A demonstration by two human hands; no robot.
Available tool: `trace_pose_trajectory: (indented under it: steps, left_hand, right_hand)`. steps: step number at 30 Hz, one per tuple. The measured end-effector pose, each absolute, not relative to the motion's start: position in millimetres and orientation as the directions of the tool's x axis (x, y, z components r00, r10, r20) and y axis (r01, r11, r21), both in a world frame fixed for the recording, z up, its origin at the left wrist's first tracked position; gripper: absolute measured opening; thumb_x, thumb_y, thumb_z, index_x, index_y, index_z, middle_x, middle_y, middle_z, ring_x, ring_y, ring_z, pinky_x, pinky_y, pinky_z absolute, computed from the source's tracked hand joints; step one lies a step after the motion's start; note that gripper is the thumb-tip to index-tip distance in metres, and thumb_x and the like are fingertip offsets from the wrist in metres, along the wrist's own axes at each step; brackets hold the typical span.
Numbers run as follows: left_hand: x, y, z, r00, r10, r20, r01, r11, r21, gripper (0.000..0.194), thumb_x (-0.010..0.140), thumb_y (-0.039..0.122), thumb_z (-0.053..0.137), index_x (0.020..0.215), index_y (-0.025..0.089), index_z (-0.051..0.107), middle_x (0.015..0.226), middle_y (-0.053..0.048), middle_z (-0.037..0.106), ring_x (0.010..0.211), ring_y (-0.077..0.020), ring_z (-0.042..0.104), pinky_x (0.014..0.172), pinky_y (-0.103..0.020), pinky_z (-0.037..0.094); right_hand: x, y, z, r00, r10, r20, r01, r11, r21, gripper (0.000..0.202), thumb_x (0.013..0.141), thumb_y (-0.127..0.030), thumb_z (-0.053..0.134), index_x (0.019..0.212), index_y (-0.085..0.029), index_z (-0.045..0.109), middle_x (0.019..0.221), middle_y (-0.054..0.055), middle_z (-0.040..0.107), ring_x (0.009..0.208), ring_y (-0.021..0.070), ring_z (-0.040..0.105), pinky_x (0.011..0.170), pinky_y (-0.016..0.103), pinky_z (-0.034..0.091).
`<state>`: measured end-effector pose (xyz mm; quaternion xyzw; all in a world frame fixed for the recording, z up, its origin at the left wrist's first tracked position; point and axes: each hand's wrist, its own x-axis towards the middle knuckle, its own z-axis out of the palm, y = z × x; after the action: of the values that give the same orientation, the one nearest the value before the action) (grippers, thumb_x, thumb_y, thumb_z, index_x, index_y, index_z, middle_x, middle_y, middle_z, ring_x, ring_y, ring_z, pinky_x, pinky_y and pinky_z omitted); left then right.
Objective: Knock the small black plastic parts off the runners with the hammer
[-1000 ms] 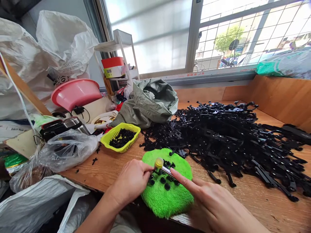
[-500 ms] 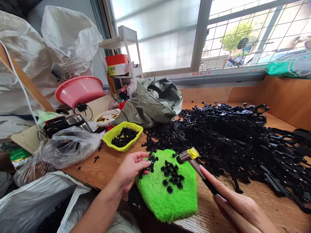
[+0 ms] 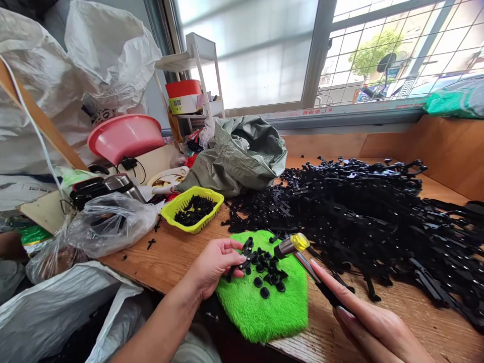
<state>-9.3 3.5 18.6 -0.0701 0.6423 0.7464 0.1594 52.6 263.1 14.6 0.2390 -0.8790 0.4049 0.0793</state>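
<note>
My left hand (image 3: pixel 219 264) pinches a small black plastic part (image 3: pixel 246 252) over the left side of a green fluffy cloth (image 3: pixel 264 315). Several round black pieces (image 3: pixel 270 269) lie on the cloth just right of that part. My right hand (image 3: pixel 372 320) is wrapped round the dark handle of a small hammer (image 3: pixel 317 280), index finger stretched along it. The hammer's metal head, with a yellow cap on one end, hangs above the cloth's upper right.
A large heap of black parts (image 3: pixel 351 206) covers the table's right side. A yellow basket (image 3: pixel 216 195) holds black pieces. Behind it rests a grey-green sack (image 3: pixel 234 161). Plastic bags (image 3: pixel 113 222) and a pink basin (image 3: pixel 126 136) stand at left.
My left hand has moved a little right with the black part, nearer the loose round pieces. The hammer stays in my right hand, almost unmoved. The view has shifted slightly.
</note>
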Motion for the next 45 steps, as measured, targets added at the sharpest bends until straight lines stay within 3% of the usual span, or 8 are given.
trace_pose_trajectory:
  steps: [10, 16, 24, 29, 33, 37, 41, 45]
  left_hand:
    - [-7.5, 5.3, 19.5, -0.951, 0.132, -0.281, -0.303, -0.2, 0.932, 0.047, 0.05, 0.022, 0.076, 0.088, 0.008, 0.051, 0.055, 0.004, 0.045, 0.047, -0.0056, 0.044, 0.044, -0.015, 0.043]
    - [-8.3, 4.8, 17.8, -0.951, 0.14, -0.275, -0.296, -0.166, 0.941, 0.045, 0.051, 0.024, 0.076, 0.086, 0.009, 0.052, 0.054, 0.005, 0.045, 0.045, -0.005, 0.043, 0.044, -0.016, 0.043]
    - [-8.2, 6.1, 17.7, -0.953, 0.139, -0.27, -0.288, -0.128, 0.949, 0.04, 0.053, 0.021, 0.072, 0.085, 0.009, 0.051, 0.05, 0.006, 0.045, 0.042, -0.0067, 0.047, 0.041, -0.014, 0.038]
    - [-8.3, 6.5, 19.9, -0.956, 0.134, -0.262, -0.277, -0.107, 0.955, 0.036, 0.055, 0.018, 0.069, 0.085, 0.009, 0.051, 0.048, 0.007, 0.044, 0.039, -0.0056, 0.046, 0.038, -0.012, 0.033]
    - [-8.4, 7.1, 20.4, -0.953, 0.125, -0.277, -0.291, -0.113, 0.95, 0.038, 0.054, 0.019, 0.071, 0.083, 0.01, 0.05, 0.048, 0.008, 0.044, 0.038, -0.006, 0.046, 0.04, -0.014, 0.036]
    - [-9.1, 6.8, 19.4, -0.95, 0.129, -0.284, -0.298, -0.107, 0.949, 0.039, 0.054, 0.019, 0.071, 0.085, 0.01, 0.049, 0.048, 0.007, 0.046, 0.037, -0.0064, 0.047, 0.038, -0.013, 0.033]
    - [-9.2, 5.9, 19.7, -0.948, 0.125, -0.294, -0.307, -0.1, 0.947, 0.04, 0.053, 0.02, 0.071, 0.085, 0.01, 0.049, 0.048, 0.007, 0.045, 0.039, -0.0072, 0.048, 0.04, -0.014, 0.036]
    - [-8.7, 5.7, 21.0, -0.939, 0.14, -0.313, -0.322, -0.044, 0.946, 0.039, 0.054, 0.018, 0.067, 0.088, 0.009, 0.049, 0.049, 0.005, 0.047, 0.038, -0.0068, 0.047, 0.036, -0.011, 0.025]
  right_hand:
    - [47.8, 255.1, 21.1, -0.822, -0.467, 0.325, -0.558, 0.548, -0.624, 0.045, 0.094, -0.021, 0.025, 0.138, -0.03, 0.023, 0.135, -0.005, 0.032, 0.12, 0.0165, 0.031, 0.098, 0.03, 0.027]
    - [45.2, 244.1, 29.6, -0.822, -0.471, 0.321, -0.556, 0.537, -0.634, 0.045, 0.093, -0.016, 0.022, 0.136, -0.026, 0.031, 0.131, -0.001, 0.039, 0.116, 0.021, 0.038, 0.096, 0.033, 0.036]
    - [37.3, 238.3, 31.6, -0.808, -0.463, 0.365, -0.59, 0.633, -0.502, 0.047, 0.094, -0.018, 0.019, 0.139, -0.031, 0.018, 0.133, -0.001, 0.037, 0.115, 0.0183, 0.041, 0.094, 0.033, 0.039]
    - [32.5, 231.2, 35.5, -0.808, -0.556, 0.193, -0.583, 0.712, -0.391, 0.055, 0.087, -0.012, 0.018, 0.139, -0.032, 0.018, 0.119, 0.007, 0.052, 0.1, 0.0263, 0.054, 0.076, 0.043, 0.051]
    - [31.1, 229.8, 39.9, -0.786, -0.512, 0.347, -0.618, 0.659, -0.429, 0.049, 0.092, -0.018, 0.019, 0.139, -0.03, 0.018, 0.124, 0.007, 0.048, 0.103, 0.0234, 0.053, 0.078, 0.036, 0.05]
    - [31.0, 230.1, 37.2, -0.815, -0.543, 0.2, -0.577, 0.739, -0.346, 0.055, 0.087, -0.012, 0.019, 0.138, -0.033, 0.021, 0.108, 0.007, 0.058, 0.086, 0.0251, 0.061, 0.067, 0.039, 0.052]
    - [29.6, 231.2, 35.8, -0.817, -0.49, 0.305, -0.577, 0.686, -0.443, 0.049, 0.092, -0.02, 0.016, 0.139, -0.032, 0.016, 0.12, 0.006, 0.051, 0.094, 0.0239, 0.058, 0.072, 0.037, 0.051]
    - [26.9, 233.2, 36.3, -0.832, -0.537, 0.142, -0.547, 0.747, -0.378, 0.056, 0.087, -0.014, 0.018, 0.138, -0.038, 0.018, 0.119, 0.003, 0.052, 0.097, 0.025, 0.056, 0.074, 0.041, 0.05]
